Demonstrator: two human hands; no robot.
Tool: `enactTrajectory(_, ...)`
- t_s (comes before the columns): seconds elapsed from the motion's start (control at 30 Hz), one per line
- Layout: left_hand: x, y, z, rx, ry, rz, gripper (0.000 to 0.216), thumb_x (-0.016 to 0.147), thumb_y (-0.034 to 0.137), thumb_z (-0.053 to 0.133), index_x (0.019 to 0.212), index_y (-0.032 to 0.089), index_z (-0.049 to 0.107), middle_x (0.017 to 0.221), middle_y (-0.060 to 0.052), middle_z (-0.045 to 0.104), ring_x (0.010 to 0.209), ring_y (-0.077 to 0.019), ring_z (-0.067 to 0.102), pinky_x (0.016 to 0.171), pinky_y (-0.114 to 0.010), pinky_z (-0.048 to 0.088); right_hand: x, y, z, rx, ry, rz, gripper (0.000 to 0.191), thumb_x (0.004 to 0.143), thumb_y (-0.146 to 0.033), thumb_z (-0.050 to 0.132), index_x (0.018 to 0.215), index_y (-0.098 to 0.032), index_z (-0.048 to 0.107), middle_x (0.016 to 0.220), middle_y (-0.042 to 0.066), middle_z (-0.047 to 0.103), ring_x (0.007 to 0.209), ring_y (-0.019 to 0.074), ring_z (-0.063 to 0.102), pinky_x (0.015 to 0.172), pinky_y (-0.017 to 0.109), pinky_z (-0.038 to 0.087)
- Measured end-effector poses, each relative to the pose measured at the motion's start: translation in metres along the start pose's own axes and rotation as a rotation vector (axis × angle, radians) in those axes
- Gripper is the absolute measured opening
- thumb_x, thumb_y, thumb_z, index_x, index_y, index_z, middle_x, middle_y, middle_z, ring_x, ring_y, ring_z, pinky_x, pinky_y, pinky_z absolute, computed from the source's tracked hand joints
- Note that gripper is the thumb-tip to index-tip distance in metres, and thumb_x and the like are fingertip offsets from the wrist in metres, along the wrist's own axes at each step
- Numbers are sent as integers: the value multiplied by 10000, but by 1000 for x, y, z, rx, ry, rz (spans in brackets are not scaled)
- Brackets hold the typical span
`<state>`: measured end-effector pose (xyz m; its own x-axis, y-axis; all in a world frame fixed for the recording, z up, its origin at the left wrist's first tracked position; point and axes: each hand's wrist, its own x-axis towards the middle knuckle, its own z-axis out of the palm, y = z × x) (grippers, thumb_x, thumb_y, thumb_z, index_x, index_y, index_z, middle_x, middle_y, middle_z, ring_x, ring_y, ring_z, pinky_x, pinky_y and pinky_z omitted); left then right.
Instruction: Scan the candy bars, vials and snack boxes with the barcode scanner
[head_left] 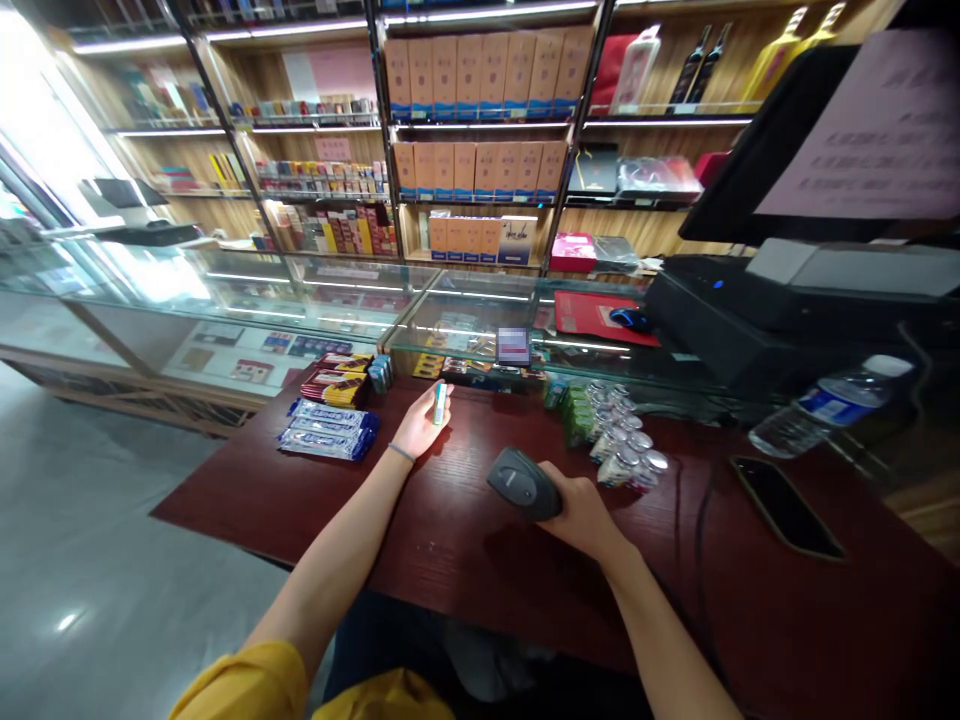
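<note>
My left hand (424, 423) is stretched over the dark red counter (465, 545), its fingers closed on a small white and blue packet (439, 402) held upright. My right hand (579, 510) grips a dark grey handheld barcode scanner (521, 483) low over the counter, its head turned left toward the packet. Blue and white wrapped bars (328, 430) lie just left of my left hand.
Red and yellow packs (336, 380) are stacked behind the bars. Green packs and silver-capped small bottles (626, 450) sit right of the scanner. A black phone (786, 505) and a water bottle (825, 405) lie at the right, near a black till machine (757, 320). Glass display cases (315, 300) stand behind.
</note>
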<state>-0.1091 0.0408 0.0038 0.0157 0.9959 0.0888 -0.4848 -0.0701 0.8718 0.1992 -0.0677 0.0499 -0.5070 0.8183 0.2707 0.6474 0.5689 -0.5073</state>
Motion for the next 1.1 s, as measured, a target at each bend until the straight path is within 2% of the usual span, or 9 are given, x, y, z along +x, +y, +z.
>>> enactTrajectory(0.13,1,1,1,-47,32,-37,305,960,350,561,1235,235,624,1365,-99,597,955,-130,639,752,-262,526,-1,2,0,25,45,26,447,724,-226,656,1155,-269,547,860,-4,745,753,260,746,611,244,436)
enactTrajectory(0.23,0,1,2,-99,54,-68,350,918,330,628,1256,240,611,1319,-82,627,902,-118,646,724,-243,528,-1,4,2,27,50,28,479,723,-232,658,1186,-263,536,865,2,751,759,265,749,625,250,449)
enactTrajectory(0.4,0,13,9,-21,88,11,486,825,289,734,1289,221,608,1120,-51,702,876,-120,661,759,-236,530,-1,8,4,26,87,7,458,726,-242,656,1172,-262,554,832,5,751,727,260,745,609,253,454)
enactTrajectory(0.5,4,40,10,214,108,159,526,779,323,772,1270,197,633,1107,-60,706,927,-149,664,821,-263,521,0,9,3,34,123,1,433,732,-256,644,1156,-258,558,829,17,752,716,260,744,595,255,455)
enactTrajectory(0.6,10,81,1,600,108,268,534,754,379,773,1235,175,663,1059,-66,716,898,-181,663,830,-302,516,-1,12,0,39,149,-7,402,758,-283,630,1150,-251,549,829,21,749,705,255,742,588,258,459)
enactTrajectory(0.7,15,123,-20,1030,111,376,491,771,384,735,1211,172,685,1022,-69,716,892,-208,652,854,-340,509,-2,14,-1,38,178,-15,381,779,-304,625,1148,-244,550,805,17,743,688,253,738,578,260,460)
enactTrajectory(0.8,17,151,-46,1364,76,432,368,780,355,698,1107,187,726,1008,-73,719,916,-229,643,882,-356,498,-3,17,-1,22,211,-10,398,784,-336,631,1161,-234,560,767,14,736,638,253,727,556,267,457)
enactTrajectory(0.93,13,163,-78,1568,-3,395,301,800,329,653,1065,204,722,1005,-69,732,904,-227,657,868,-341,501,-3,23,3,35,219,1,414,794,-372,633,1180,-239,561,751,11,729,667,262,735,571,275,475)
enactTrajectory(1.1,8,155,-105,1816,-25,373,291,830,301,639,1108,249,705,1082,-79,729,1004,-258,656,892,-358,480,-2,23,11,8,256,9,451,784,-371,641,1207,-242,551,774,30,750,663,269,739,557,279,474)
